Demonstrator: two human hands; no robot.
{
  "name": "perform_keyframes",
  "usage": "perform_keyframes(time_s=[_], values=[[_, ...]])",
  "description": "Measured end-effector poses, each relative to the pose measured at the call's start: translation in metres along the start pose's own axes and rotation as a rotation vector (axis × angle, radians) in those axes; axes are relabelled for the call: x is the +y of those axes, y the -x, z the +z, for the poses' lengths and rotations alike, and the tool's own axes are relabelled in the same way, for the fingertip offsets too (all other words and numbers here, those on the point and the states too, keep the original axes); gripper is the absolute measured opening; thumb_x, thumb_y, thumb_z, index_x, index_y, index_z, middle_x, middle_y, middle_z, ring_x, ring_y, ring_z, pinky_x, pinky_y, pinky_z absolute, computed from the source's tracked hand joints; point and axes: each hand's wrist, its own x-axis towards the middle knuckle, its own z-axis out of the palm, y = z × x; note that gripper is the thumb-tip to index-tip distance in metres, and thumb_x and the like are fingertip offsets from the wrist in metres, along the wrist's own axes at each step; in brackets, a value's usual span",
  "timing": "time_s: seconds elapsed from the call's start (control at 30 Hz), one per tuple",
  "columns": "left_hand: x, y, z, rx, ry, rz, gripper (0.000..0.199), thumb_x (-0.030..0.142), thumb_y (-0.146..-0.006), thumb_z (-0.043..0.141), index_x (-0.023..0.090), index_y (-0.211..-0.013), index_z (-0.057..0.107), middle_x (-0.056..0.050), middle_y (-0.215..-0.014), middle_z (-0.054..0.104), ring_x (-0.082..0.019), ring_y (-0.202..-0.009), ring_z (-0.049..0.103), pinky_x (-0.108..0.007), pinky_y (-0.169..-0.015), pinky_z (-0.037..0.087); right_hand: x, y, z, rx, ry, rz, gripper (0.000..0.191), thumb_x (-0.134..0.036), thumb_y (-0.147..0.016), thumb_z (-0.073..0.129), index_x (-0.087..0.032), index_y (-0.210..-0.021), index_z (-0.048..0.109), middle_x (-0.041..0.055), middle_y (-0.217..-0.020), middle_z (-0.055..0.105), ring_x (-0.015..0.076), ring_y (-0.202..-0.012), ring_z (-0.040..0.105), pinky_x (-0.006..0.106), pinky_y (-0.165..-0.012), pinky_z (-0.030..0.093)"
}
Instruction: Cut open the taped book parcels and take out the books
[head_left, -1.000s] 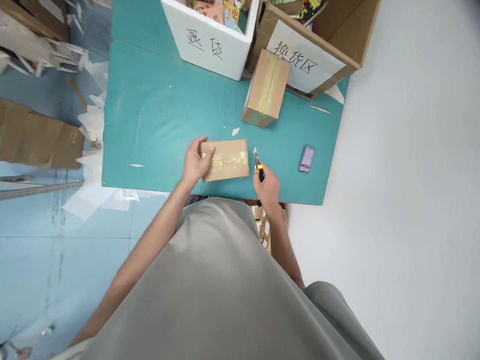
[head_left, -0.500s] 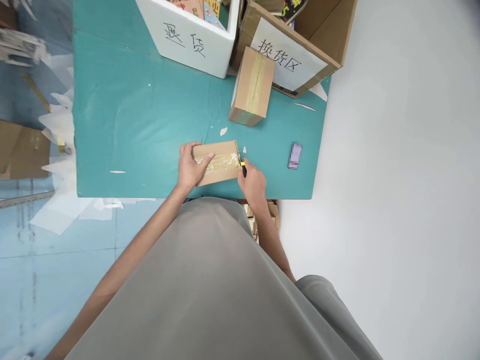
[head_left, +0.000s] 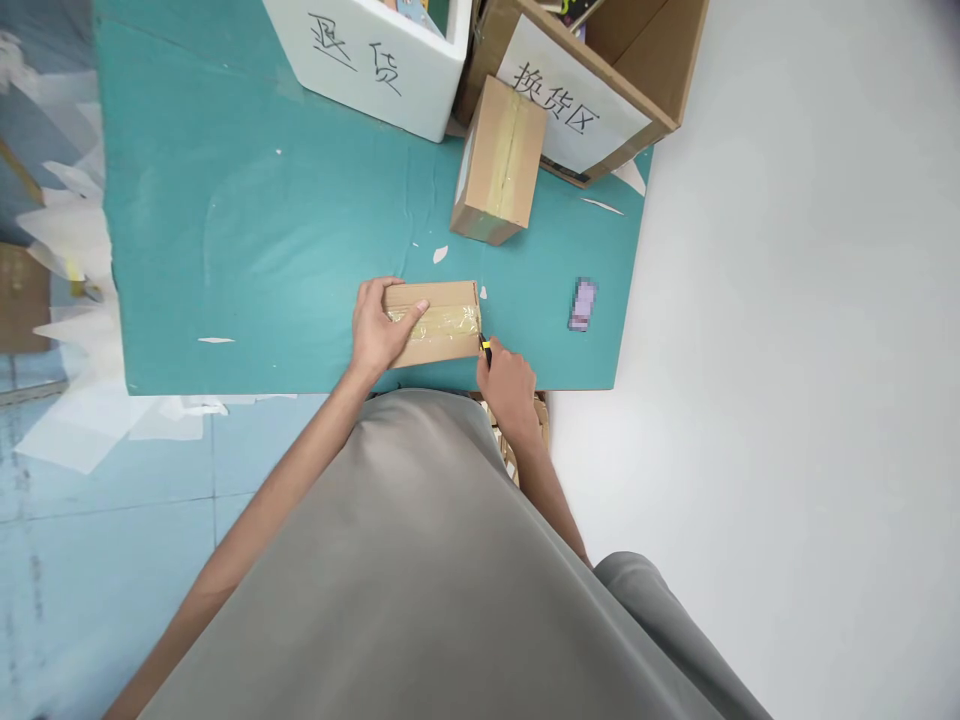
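A small brown cardboard box (head_left: 436, 347) with clear yellowish tape along its top lies near the front edge of the green table (head_left: 300, 250). My left hand (head_left: 378, 328) grips its left end, thumb on top and fingers round the far side. In my right hand (head_left: 510, 388) is a black and yellow cutter (head_left: 487, 349), its tip at the box's right end. Most of the cutter's handle is hidden by my fingers.
A taller taped carton (head_left: 501, 165) stands beyond the small box. Behind are a white bin (head_left: 375, 70) and an open cardboard box (head_left: 585, 100) with a paper label. A blurred purple object (head_left: 582, 304) lies at the right. Paper sheets (head_left: 82, 420) hang beyond the left edge.
My right hand and the cutter have moved slightly toward me along the box's right end. The whole view has shifted a little; my left hand still grips the box.
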Motion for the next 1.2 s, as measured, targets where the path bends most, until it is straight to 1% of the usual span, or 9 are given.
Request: perform_keyframes(time_s=[0.1,0.27,0.43,0.67,0.8,0.87,0.97,1.07,1.2], values=[[-0.004,-0.001,-0.001,-0.01,0.004,0.007,0.045,0.045,-0.091,0.081,0.023,-0.126,0.062,-0.009,-0.127,0.064,-0.029,-0.124,0.06,-0.042,-0.112,0.046,0.002,0.005,-0.006,-0.012,0.008,-0.019,0.045,-0.034,-0.113,0.042,-0.017,-0.15,0.06,0.0162,-0.115,0.081,0.0312,-0.103,0.078,0.037,-0.088,0.057],[-0.006,-0.002,0.0,-0.009,0.01,0.018,0.046,0.046,-0.09,0.082,0.023,-0.126,0.063,-0.008,-0.126,0.065,-0.029,-0.123,0.06,-0.042,-0.111,0.046,-0.002,-0.003,-0.012,0.035,-0.041,-0.037,0.055,-0.036,-0.115,0.033,-0.016,-0.166,0.046,0.0171,-0.128,0.079,0.0317,-0.112,0.077,0.038,-0.094,0.056],[-0.004,-0.002,0.001,0.0,0.007,0.02,0.046,0.047,-0.09,0.081,0.023,-0.125,0.064,-0.008,-0.125,0.066,-0.029,-0.123,0.061,-0.042,-0.111,0.047,-0.007,-0.014,0.001,0.048,-0.052,0.001,0.054,-0.035,-0.116,0.033,-0.015,-0.164,0.047,0.0181,-0.127,0.079,0.0319,-0.112,0.077,0.038,-0.092,0.057],[-0.014,-0.004,-0.004,-0.058,0.049,0.038,0.052,0.053,-0.087,0.083,0.023,-0.128,0.067,-0.009,-0.128,0.066,-0.029,-0.123,0.063,-0.044,-0.113,0.049,0.017,0.027,0.008,0.003,-0.093,-0.011,0.047,-0.038,-0.114,0.041,-0.019,-0.154,0.058,0.0148,-0.113,0.081,0.0315,-0.1,0.077,0.036,-0.084,0.052],[-0.031,-0.009,-0.027,-0.109,0.109,0.018,0.076,0.066,-0.085,0.082,0.024,-0.145,0.061,-0.012,-0.141,0.065,-0.031,-0.13,0.064,-0.046,-0.117,0.049,0.029,0.006,0.011,0.153,-0.3,-0.071,0.044,-0.051,-0.114,0.038,-0.022,-0.119,0.071,0.0104,-0.096,0.079,0.0288,-0.087,0.072,0.035,-0.078,0.048],[-0.043,-0.01,-0.043,-0.114,0.124,-0.011,0.095,0.071,-0.081,0.084,0.025,-0.158,0.05,-0.015,-0.147,0.064,-0.033,-0.134,0.063,-0.049,-0.119,0.048,0.032,-0.025,0.027,0.202,-0.46,-0.076,0.048,-0.057,-0.113,0.036,-0.023,-0.101,0.068,0.0082,-0.087,0.074,0.0264,-0.081,0.068,0.034,-0.076,0.049],[-0.071,-0.009,-0.068,-0.05,0.096,-0.086,0.115,0.074,-0.076,0.087,0.025,-0.167,0.037,-0.018,-0.147,0.064,-0.034,-0.134,0.064,-0.051,-0.12,0.048,0.03,-0.077,0.064,0.176,-0.769,-0.085,0.048,-0.059,-0.112,0.035,-0.023,-0.102,0.064,0.0063,-0.087,0.073,0.0219,-0.076,0.068,0.032,-0.074,0.052],[-0.107,-0.004,-0.096,0.063,0.027,-0.217,0.109,0.075,-0.075,0.086,0.021,-0.16,0.045,-0.019,-0.143,0.066,-0.033,-0.126,0.069,-0.052,-0.112,0.054,0.021,-0.108,0.096,0.087,-0.925,-0.036,0.045,-0.06,-0.11,0.042,-0.021,-0.105,0.064,0.0052,-0.087,0.073,0.0192,-0.069,0.069,0.031,-0.07,0.054],[-0.144,0.005,-0.128,0.132,-0.006,-0.426,0.08,0.075,-0.08,0.078,0.017,-0.133,0.063,-0.02,-0.127,0.072,-0.031,-0.109,0.074,-0.05,-0.1,0.061,-0.001,-0.104,0.11,-0.123,-1.059,-0.109,0.042,-0.059,-0.108,0.048,-0.02,-0.106,0.064,0.0033,-0.089,0.075,0.0159,-0.065,0.072,0.026,-0.066,0.054]])
